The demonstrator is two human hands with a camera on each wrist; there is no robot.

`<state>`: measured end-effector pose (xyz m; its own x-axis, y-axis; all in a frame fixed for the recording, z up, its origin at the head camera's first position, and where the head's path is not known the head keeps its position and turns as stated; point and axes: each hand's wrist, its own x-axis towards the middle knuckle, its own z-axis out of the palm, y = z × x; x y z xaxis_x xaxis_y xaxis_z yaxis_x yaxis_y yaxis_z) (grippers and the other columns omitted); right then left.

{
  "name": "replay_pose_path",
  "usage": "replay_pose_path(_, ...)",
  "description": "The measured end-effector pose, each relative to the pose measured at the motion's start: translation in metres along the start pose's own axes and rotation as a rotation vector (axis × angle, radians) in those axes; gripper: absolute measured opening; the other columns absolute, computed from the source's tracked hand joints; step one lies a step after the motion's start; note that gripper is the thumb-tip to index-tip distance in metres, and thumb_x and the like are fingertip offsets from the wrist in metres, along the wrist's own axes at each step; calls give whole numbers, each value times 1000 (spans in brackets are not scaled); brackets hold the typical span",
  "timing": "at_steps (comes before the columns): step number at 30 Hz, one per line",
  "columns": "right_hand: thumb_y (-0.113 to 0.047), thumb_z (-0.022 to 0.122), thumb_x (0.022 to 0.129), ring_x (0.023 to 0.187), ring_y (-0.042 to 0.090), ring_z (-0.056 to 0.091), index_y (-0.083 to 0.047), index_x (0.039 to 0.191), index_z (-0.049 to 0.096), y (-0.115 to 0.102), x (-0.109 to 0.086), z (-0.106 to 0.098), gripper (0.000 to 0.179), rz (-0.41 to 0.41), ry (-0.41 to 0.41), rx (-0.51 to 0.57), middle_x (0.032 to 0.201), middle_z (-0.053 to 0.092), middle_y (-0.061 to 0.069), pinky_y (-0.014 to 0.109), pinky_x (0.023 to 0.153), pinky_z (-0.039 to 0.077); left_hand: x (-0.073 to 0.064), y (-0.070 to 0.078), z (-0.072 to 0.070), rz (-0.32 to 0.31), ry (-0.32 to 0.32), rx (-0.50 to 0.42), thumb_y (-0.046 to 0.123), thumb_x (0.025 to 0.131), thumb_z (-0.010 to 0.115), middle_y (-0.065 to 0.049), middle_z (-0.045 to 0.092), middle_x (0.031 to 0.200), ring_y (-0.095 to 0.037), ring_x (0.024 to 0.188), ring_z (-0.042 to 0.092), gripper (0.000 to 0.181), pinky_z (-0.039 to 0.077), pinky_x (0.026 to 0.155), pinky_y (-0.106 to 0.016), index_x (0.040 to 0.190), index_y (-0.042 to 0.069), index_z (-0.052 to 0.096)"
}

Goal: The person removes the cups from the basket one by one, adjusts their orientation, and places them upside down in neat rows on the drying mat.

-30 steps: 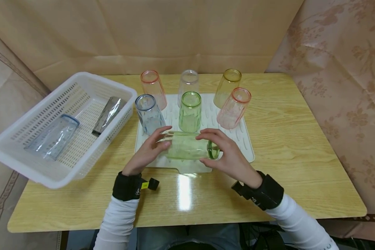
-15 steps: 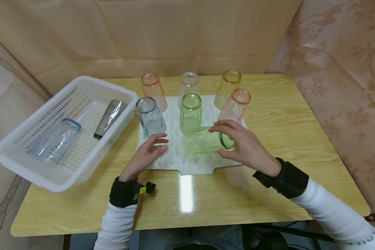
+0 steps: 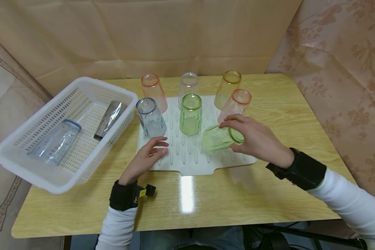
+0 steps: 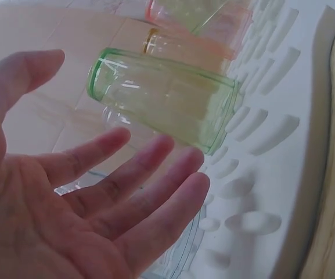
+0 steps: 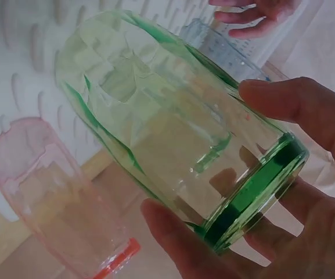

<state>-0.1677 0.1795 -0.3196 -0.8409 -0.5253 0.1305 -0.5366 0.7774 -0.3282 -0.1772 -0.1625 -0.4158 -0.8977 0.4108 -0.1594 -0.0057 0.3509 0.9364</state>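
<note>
My right hand (image 3: 256,139) grips a green glass (image 3: 217,138) near its thick base, thumb on one side and fingers on the other. The glass tilts over the front right of a white ridged drainer mat (image 3: 184,159), its mouth toward the left. In the right wrist view, a pink glass (image 5: 62,203) stands close to the held green glass (image 5: 155,116). My left hand (image 3: 145,156) hangs at the mat's front left with nothing in it, below a blue glass (image 3: 151,119). Left of the held glass, another green glass (image 3: 191,116) stands upside down.
At the mat's back stand a pink glass (image 3: 154,92), a clear glass (image 3: 189,88) and a yellow glass (image 3: 226,91). A white basket (image 3: 65,178) on the left holds a blue glass (image 3: 54,142) and a dark, shiny packet (image 3: 109,119).
Both hands were at the green glass; the left has let go of it. My right hand has carried the glass rightward and tipped it, base up and mouth lower.
</note>
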Motion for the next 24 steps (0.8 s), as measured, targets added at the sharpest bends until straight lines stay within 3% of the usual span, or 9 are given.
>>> replay_pose_path(7,-6,82,70,104,32,57,-12,122,62,8,-3,-14,57,23,-76,-47,127,54,11,35,57,48,-2,-5,-4,46,-1,4,24,100,56,-21,54,129,-32,118,51,46,41,98,-51,139,2,43)
replay_pose_path(14,-4,80,69,95,32,59,-11,120,64,15,-7,-24,54,41,-114,-86,124,56,11,32,49,42,-5,-8,-6,82,-9,2,18,98,58,-21,55,126,-31,116,53,44,42,97,-50,136,1,45)
replay_pose_path(24,-4,81,66,92,32,60,-11,117,66,21,-3,-23,54,85,-191,-112,122,58,10,32,47,42,-12,-11,-7,77,-43,5,21,98,59,-21,52,129,-31,118,51,49,43,97,-50,140,4,42)
